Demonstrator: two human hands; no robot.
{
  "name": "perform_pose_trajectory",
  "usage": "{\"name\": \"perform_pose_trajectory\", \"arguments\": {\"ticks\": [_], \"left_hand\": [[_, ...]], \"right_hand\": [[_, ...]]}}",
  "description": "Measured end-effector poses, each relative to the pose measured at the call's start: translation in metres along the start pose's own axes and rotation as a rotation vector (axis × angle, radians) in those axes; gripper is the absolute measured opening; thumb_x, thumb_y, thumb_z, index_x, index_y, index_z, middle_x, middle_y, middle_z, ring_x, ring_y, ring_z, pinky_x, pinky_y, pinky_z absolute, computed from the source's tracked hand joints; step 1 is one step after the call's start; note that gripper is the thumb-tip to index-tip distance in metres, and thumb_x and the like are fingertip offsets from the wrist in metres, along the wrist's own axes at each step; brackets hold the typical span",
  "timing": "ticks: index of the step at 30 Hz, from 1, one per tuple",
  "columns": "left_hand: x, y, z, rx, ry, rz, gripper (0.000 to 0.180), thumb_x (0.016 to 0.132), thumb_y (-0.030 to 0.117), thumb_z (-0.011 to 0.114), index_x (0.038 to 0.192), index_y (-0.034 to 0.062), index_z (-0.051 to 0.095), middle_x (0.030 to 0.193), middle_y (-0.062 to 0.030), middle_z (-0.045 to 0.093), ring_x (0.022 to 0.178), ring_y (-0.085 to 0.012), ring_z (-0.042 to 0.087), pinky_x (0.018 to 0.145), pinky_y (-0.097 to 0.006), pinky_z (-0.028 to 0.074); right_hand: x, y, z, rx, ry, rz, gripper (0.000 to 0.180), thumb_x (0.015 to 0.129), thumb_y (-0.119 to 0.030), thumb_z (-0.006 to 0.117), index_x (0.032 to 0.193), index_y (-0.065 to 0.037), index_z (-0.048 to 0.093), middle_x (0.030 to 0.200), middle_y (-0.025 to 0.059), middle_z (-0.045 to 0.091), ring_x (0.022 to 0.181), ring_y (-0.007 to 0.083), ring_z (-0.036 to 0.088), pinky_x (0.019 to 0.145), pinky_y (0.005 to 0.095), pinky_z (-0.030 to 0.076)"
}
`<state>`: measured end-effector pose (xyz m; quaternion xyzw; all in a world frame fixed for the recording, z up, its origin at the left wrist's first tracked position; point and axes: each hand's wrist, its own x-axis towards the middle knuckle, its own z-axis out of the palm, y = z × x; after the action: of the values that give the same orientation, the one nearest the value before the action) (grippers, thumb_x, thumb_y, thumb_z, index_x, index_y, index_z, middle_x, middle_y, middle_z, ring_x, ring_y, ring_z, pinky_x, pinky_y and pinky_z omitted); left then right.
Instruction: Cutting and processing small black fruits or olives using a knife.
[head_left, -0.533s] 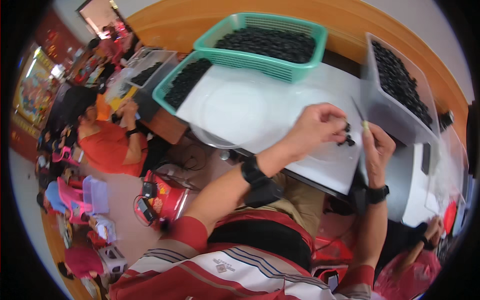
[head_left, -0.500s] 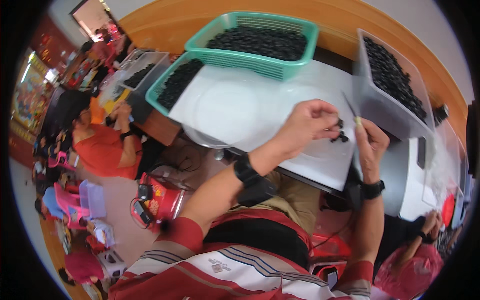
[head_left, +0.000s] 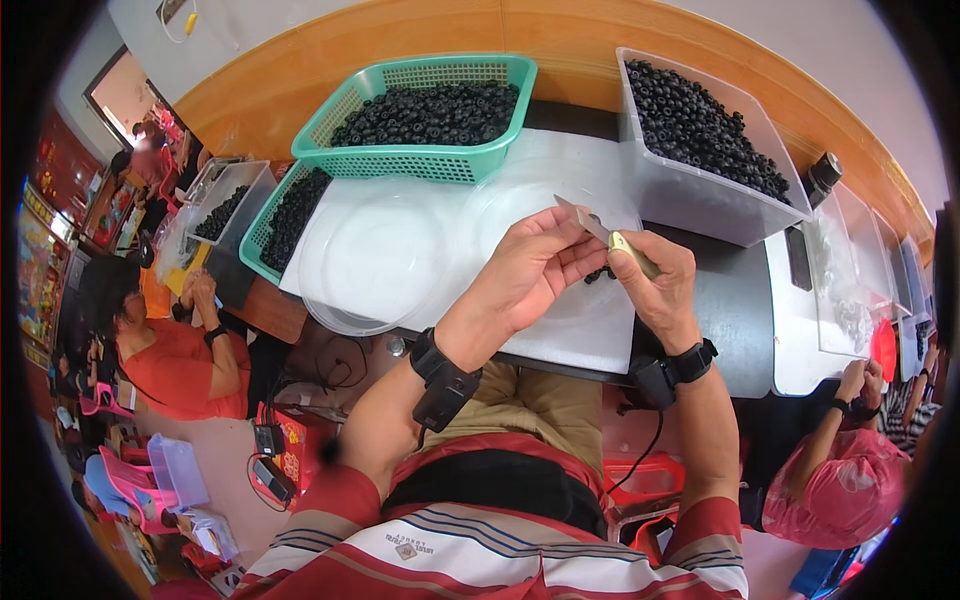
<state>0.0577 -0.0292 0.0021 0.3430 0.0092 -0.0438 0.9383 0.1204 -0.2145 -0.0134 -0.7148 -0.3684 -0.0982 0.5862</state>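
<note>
My right hand (head_left: 656, 275) is closed around the pale yellow handle of a small knife (head_left: 590, 224), whose blade points up and left. My left hand (head_left: 535, 262) is palm up, its thumb and fingers bent together at the blade, pinching a small black ring-shaped part (head_left: 595, 217) mostly hidden behind the blade. Below the fingertips, a few loose black parts (head_left: 598, 273) lie on a clear round tray (head_left: 560, 318), partly covered by my hands. The tray rests on a white sheet (head_left: 612, 345) on the dark table.
Beyond the hands stands a green basket (head_left: 410, 162) heaped with black parts; a smaller green basket (head_left: 262, 235) sits left. A clear plastic bin (head_left: 700, 198) of parts stands at right. Another clear round tray (head_left: 350, 322) overhangs the front edge. Co-workers sit on both sides.
The view has shifted right, so things appear further left. My left hand has turned palm up, and the knife blade has come over to its fingertips.
</note>
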Motion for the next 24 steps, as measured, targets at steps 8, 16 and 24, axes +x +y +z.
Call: {"name": "perform_pose_trajectory", "arguments": {"ticks": [8,16,24], "left_hand": [[0.004,-0.006,-0.009,-0.125,-0.013,-0.046,0.023,0.098,0.010,0.061,0.120,0.0023,0.058,0.113,-0.0084,0.063,0.104,-0.0202,0.063,0.095,-0.035,0.056],[0.000,-0.008,-0.002,-0.177,-0.014,-0.042,0.022,0.100,0.009,0.057,0.121,0.0007,0.057,0.111,-0.0075,0.062,0.102,-0.0189,0.062,0.094,-0.035,0.056],[-0.009,-0.008,-0.001,-0.093,-0.129,-0.020,0.020,0.102,0.015,0.056,0.117,0.0012,0.057,0.107,-0.0082,0.062,0.096,-0.0173,0.063,0.088,-0.033,0.058]], "right_hand": [[0.003,-0.004,0.000,-0.075,-0.018,-0.096,0.025,0.087,-0.024,0.077,0.099,-0.002,0.075,0.074,0.0085,0.067,0.062,0.0162,0.061,0.058,0.0279,0.046],[0.003,-0.002,-0.001,-0.127,0.008,-0.129,0.026,0.086,-0.024,0.078,0.100,-0.003,0.074,0.073,0.0089,0.066,0.061,0.0179,0.061,0.057,0.0287,0.046],[0.003,-0.005,-0.003,-0.169,0.042,-0.083,0.024,0.088,-0.022,0.077,0.098,-0.001,0.074,0.070,0.0083,0.066,0.061,0.0156,0.061,0.057,0.0285,0.047]]}}
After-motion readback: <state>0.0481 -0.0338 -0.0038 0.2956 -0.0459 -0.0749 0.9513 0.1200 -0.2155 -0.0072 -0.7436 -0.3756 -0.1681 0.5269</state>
